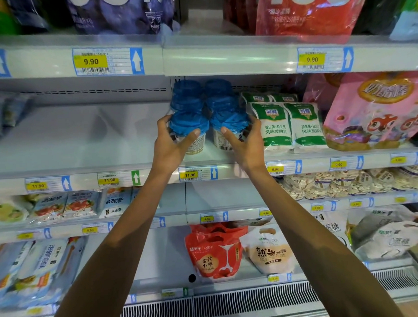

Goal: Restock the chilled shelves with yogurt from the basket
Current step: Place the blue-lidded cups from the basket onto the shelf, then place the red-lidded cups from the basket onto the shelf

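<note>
Two blue-lidded yogurt cups were held side by side at the front of the middle shelf, about halfway along its length. The left cup was grasped by the left hand. Its grip was clamped on the cup, with the thumb laid across the near side just under the lid and the fingers curled round the far left side. The right cup was grasped in the same way by the right hand, with the thumb pressed on its front and the fingers wrapped round its right side. Whether the bases rested on the shelf could not be told.

Further blue-lidded cups were seen behind the two, in two rows reaching toward the back wall. Just beside the right cup, toward the right end of the shelf, green-and-white pouches were stood upright, and past them a pink bag was leaned. A yellow price tag marked 11.90 was fixed on the shelf's front edge below the cups. On the shelf above, a purple bag and a red bag were set well apart.
</note>
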